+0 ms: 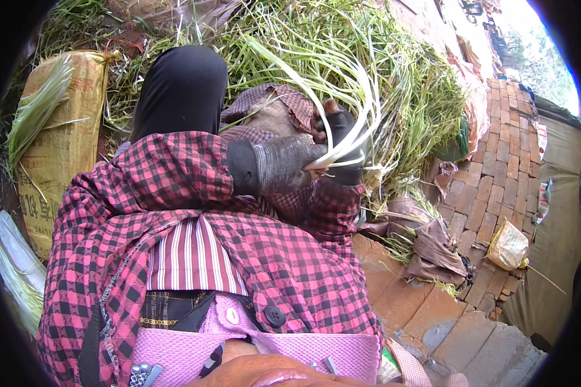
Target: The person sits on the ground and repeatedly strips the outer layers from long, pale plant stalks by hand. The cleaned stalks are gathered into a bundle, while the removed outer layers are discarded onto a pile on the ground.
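Note:
Pale white-to-green leafy stalks (375,104) curve up from between my gloved hands, their white ends gathered low. My left hand (288,162), in a grey and black fingerless glove, is closed on these white ends. Against the stalks on the other side is my right hand (344,138), in a dark glove with bare fingertips; the stalks cross in front of it, and its grip is partly hidden. A large heap of loose green stalks (411,96) lies beyond the hands. Checked cloth (295,104) is bunched just behind them.
At the left, a yellow woven sack (84,111) bears a bundle of pale stalks (41,106). More pale stalks (17,280) lie by whitish plastic at the lower left. A brown cloth (438,251) and a whitish bag (508,245) lie on the brick paving (484,186) at right.

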Available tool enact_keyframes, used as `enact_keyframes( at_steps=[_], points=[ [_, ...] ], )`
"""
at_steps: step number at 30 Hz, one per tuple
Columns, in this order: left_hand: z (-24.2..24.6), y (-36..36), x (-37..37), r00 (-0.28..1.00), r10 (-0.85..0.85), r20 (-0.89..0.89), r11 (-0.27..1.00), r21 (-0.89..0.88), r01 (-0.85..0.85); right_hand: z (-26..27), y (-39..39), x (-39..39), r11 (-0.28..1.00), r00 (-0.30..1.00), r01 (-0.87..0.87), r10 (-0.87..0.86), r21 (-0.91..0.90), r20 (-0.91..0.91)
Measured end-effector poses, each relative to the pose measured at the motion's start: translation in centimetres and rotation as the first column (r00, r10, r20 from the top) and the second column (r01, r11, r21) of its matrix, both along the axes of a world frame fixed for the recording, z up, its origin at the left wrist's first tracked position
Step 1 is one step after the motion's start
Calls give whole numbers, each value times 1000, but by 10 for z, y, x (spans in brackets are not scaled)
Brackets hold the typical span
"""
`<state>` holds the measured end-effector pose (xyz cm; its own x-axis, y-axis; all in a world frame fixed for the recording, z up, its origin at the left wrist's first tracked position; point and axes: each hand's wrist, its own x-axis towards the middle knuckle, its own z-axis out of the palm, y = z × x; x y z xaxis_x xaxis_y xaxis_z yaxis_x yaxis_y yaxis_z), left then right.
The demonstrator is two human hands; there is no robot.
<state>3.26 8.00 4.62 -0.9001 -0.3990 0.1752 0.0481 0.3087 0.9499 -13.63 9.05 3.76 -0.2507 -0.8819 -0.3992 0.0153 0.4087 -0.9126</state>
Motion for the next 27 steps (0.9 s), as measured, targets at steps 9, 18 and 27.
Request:
enact_keyframes(
  at_steps=[9,18,27],
  points=[
    [-12,6,-4,1000,12,-2,997,79,-12,2,2,-9,993,994,-112,111,46,8],
    [-12,-1,-2,998,42,-53,989,144,-34,-20,9,-17,982,988,76,-97,-171,-119],
    [-5,-30,22,972,232,-44,477,876,-74,1,29,18,949,998,17,4,-316,64]
  ],
)
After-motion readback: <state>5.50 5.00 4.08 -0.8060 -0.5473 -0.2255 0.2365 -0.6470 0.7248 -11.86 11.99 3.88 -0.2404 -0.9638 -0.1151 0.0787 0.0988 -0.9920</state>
